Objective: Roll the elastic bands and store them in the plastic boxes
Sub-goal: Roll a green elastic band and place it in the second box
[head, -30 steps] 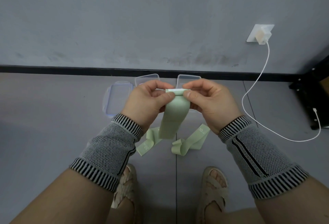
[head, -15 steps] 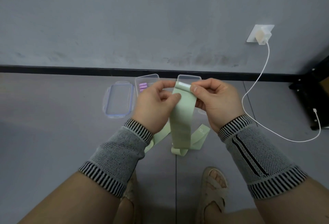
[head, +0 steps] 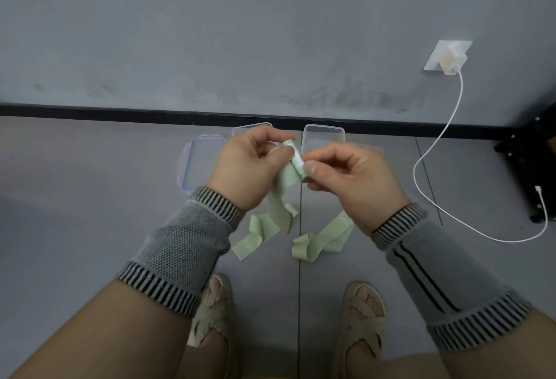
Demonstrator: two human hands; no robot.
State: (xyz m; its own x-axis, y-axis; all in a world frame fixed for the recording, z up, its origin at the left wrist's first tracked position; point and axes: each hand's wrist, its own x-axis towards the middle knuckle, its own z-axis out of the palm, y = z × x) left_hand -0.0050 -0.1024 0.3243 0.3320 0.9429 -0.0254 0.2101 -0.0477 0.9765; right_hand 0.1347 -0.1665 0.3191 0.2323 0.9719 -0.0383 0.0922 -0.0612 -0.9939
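A clear lid (head: 201, 165) lies on the floor at the left. Beside it, the left hand (head: 249, 168) pinches the rolled end of a pale green elastic band (head: 296, 165), its grip closed on the roll. The right hand (head: 346, 177) pinches the same roll from the other side. The band's tail hangs to the floor, where another band (head: 323, 237) lies. Two plastic boxes (head: 323, 134) sit behind the hands.

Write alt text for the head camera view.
Both hands, left hand and right hand, pinch the rolled end of a green elastic band above a grey floor. Another green band and clear plastic boxes lie beyond.
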